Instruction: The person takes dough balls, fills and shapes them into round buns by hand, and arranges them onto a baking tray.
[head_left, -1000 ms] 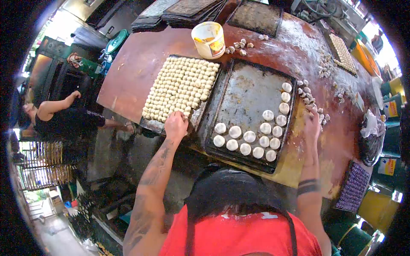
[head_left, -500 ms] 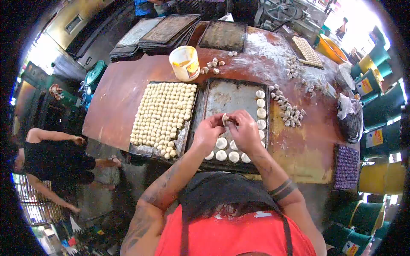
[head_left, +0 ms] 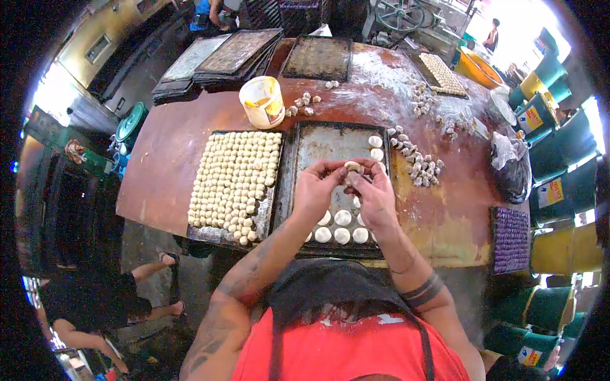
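Observation:
My left hand (head_left: pixel 316 189) and my right hand (head_left: pixel 377 198) meet over a dark baking tray (head_left: pixel 325 141), their fingers closed around a small piece of dough (head_left: pixel 353 167). Brownish filling seems to show in it, partly hidden by my fingers. Flattened white dough rounds (head_left: pixel 342 218) line the tray's near part and its right side. Left of it, another tray (head_left: pixel 272 214) holds rows of small pale dough balls (head_left: pixel 236 166). Brown floury lumps (head_left: pixel 419 166) lie on the table just right of the tray under my hands.
A white bucket (head_left: pixel 262 105) smeared with yellow stands behind the trays. Stacked trays (head_left: pixel 238 51) are at the back left. A plastic bag (head_left: pixel 512 168) and a tray of purple pieces (head_left: pixel 510 240) sit at the right. At lower left is another person (head_left: pixel 95 305).
My hands have shifted slightly right over the tray, and the dough piece is turned in my fingers. The view has moved a little. The person at left is bent lower.

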`<action>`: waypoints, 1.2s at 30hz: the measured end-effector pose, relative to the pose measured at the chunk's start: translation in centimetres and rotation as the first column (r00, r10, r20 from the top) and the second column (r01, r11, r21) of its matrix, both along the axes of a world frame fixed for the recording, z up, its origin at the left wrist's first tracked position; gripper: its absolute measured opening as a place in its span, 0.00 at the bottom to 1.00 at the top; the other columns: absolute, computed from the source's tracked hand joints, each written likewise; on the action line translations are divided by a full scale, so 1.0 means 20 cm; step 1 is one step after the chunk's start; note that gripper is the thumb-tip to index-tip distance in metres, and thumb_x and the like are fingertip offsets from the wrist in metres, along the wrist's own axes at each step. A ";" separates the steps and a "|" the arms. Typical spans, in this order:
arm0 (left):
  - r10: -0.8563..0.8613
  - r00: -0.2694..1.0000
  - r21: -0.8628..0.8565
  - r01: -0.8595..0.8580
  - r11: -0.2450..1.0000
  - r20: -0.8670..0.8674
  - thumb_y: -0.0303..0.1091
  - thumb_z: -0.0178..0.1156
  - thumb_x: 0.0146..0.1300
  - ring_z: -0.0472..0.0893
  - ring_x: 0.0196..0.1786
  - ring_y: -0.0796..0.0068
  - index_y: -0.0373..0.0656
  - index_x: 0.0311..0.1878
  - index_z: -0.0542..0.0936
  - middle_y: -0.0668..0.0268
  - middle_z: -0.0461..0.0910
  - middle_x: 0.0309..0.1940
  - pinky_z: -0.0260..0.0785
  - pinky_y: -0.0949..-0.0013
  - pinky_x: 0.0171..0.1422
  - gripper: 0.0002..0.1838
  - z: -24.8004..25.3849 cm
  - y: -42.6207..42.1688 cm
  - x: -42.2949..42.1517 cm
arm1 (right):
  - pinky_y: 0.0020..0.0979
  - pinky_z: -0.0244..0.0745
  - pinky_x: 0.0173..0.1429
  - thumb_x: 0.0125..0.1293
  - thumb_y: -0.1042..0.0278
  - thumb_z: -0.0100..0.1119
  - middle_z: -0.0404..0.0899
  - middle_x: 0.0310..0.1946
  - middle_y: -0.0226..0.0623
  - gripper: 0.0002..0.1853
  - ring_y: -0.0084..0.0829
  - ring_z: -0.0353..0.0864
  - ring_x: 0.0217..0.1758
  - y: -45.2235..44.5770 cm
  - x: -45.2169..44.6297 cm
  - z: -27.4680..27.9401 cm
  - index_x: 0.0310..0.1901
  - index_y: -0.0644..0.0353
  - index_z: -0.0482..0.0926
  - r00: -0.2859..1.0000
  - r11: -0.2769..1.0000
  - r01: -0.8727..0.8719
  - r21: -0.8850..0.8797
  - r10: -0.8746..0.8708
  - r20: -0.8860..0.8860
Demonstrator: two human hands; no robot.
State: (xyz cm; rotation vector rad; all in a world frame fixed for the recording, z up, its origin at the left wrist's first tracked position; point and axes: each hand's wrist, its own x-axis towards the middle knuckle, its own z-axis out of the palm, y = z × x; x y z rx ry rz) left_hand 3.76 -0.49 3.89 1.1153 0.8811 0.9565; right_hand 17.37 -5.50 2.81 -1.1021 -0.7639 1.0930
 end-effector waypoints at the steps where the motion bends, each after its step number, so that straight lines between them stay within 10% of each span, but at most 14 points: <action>1: 0.044 0.982 0.268 0.007 0.963 -0.182 0.25 0.61 0.68 0.82 0.51 0.70 0.35 0.51 0.80 0.63 0.84 0.44 0.75 0.67 0.58 0.10 -0.09 0.02 0.00 | 0.27 0.77 0.49 0.66 0.71 0.65 0.81 0.42 0.32 0.11 0.23 0.80 0.42 0.01 0.02 0.01 0.49 0.62 0.80 0.993 0.999 0.046 0.026 -0.048 0.103; 6: 0.031 0.986 -0.023 -0.027 0.999 0.164 0.26 0.62 0.69 0.84 0.47 0.73 0.35 0.57 0.77 0.65 0.83 0.42 0.77 0.72 0.54 0.15 -0.02 -0.04 0.08 | 0.40 0.79 0.57 0.62 0.74 0.65 0.82 0.51 0.41 0.14 0.43 0.84 0.51 0.00 0.05 0.07 0.51 0.58 0.84 0.457 0.951 0.069 0.301 -0.298 0.838; 8: -0.069 0.945 -0.376 0.194 0.906 0.320 0.25 0.62 0.68 0.84 0.45 0.72 0.36 0.57 0.77 0.64 0.83 0.42 0.78 0.72 0.51 0.15 0.01 0.04 0.04 | 0.43 0.77 0.61 0.59 0.74 0.67 0.81 0.55 0.41 0.18 0.46 0.80 0.58 -0.02 0.05 0.04 0.52 0.54 0.84 0.491 0.956 0.001 0.293 -0.255 0.833; 14: -0.282 0.945 -0.237 0.315 0.919 0.162 0.25 0.73 0.56 0.84 0.43 0.69 0.36 0.54 0.79 0.64 0.83 0.42 0.78 0.68 0.49 0.21 -0.02 0.02 0.07 | 0.46 0.68 0.71 0.48 0.72 0.75 0.82 0.57 0.38 0.21 0.46 0.74 0.67 0.05 0.19 0.13 0.46 0.55 0.82 0.424 0.907 -0.362 0.217 -0.048 0.905; 16: -0.218 0.851 -0.343 0.409 0.846 0.477 0.26 0.74 0.56 0.84 0.45 0.68 0.38 0.54 0.79 0.64 0.83 0.43 0.77 0.66 0.52 0.22 -0.15 0.01 0.14 | 0.44 0.74 0.63 0.45 0.71 0.77 0.83 0.51 0.38 0.19 0.45 0.78 0.60 0.09 0.24 0.06 0.39 0.57 0.78 0.507 0.856 -0.409 0.317 -0.076 0.859; 19: -0.176 0.846 -0.469 0.439 0.767 0.504 0.28 0.74 0.57 0.83 0.46 0.70 0.38 0.54 0.80 0.66 0.83 0.43 0.76 0.65 0.54 0.21 -0.24 -0.04 0.14 | 0.39 0.77 0.51 0.45 0.73 0.76 0.81 0.39 0.36 0.18 0.40 0.80 0.48 0.05 0.24 -0.12 0.35 0.59 0.75 0.612 0.940 -0.214 0.268 -0.085 0.786; 22: -0.280 0.913 -0.499 0.398 0.769 0.297 0.37 0.72 0.60 0.81 0.56 0.66 0.35 0.60 0.77 0.60 0.80 0.57 0.75 0.61 0.64 0.27 -0.38 -0.04 0.13 | 0.34 0.76 0.53 0.53 0.75 0.73 0.78 0.41 0.36 0.17 0.34 0.80 0.47 -0.06 0.17 -0.30 0.42 0.60 0.75 0.738 0.984 -0.120 0.132 0.000 0.675; 23: -0.178 0.941 -0.569 0.318 0.759 0.288 0.30 0.71 0.61 0.84 0.43 0.71 0.37 0.53 0.81 0.64 0.85 0.45 0.78 0.68 0.51 0.18 -0.40 -0.03 0.13 | 0.33 0.77 0.55 0.58 0.74 0.71 0.78 0.45 0.37 0.23 0.32 0.80 0.49 -0.08 0.14 -0.40 0.53 0.61 0.73 0.814 0.991 -0.132 0.012 0.102 0.573; 26: -0.043 0.995 -0.245 0.020 0.969 -0.092 0.31 0.68 0.65 0.85 0.43 0.73 0.34 0.55 0.80 0.61 0.85 0.47 0.78 0.69 0.50 0.17 -0.51 0.00 0.12 | 0.31 0.79 0.54 0.61 0.72 0.71 0.80 0.50 0.37 0.28 0.27 0.81 0.51 -0.06 0.19 -0.51 0.62 0.64 0.71 0.945 0.960 -0.107 -0.258 0.179 0.275; 28: -0.130 0.852 -0.033 0.132 0.991 -0.507 0.35 0.67 0.63 0.84 0.53 0.63 0.35 0.62 0.76 0.53 0.83 0.53 0.75 0.62 0.59 0.25 -0.40 0.00 0.19 | 0.30 0.79 0.50 0.66 0.67 0.68 0.86 0.39 0.35 0.19 0.24 0.83 0.43 0.02 0.26 -0.46 0.54 0.67 0.79 0.936 0.939 -0.019 -0.344 0.137 0.325; 32: -0.136 0.685 0.043 0.238 0.970 -0.715 0.39 0.69 0.61 0.78 0.65 0.53 0.38 0.72 0.68 0.48 0.78 0.62 0.68 0.58 0.70 0.38 -0.42 0.02 0.23 | 0.34 0.79 0.45 0.62 0.71 0.65 0.87 0.33 0.41 0.15 0.33 0.86 0.37 0.27 0.43 -0.48 0.49 0.66 0.83 0.693 0.957 0.116 -0.266 0.114 0.712; 33: -0.100 0.726 0.097 0.225 0.969 -0.680 0.40 0.69 0.61 0.78 0.64 0.53 0.38 0.72 0.67 0.48 0.78 0.62 0.68 0.57 0.70 0.38 -0.51 0.03 0.21 | 0.41 0.77 0.53 0.62 0.68 0.63 0.86 0.44 0.43 0.16 0.39 0.84 0.49 0.35 0.49 -0.61 0.51 0.62 0.83 0.625 0.943 0.089 -0.322 0.199 0.755; 36: -0.083 0.768 0.141 0.221 0.965 -0.635 0.37 0.68 0.61 0.79 0.60 0.54 0.35 0.64 0.72 0.50 0.80 0.56 0.69 0.58 0.68 0.30 -0.54 0.04 0.14 | 0.48 0.68 0.65 0.63 0.60 0.63 0.77 0.61 0.45 0.19 0.42 0.74 0.65 0.39 0.50 -0.57 0.53 0.58 0.83 0.067 0.961 0.053 -0.273 0.269 0.961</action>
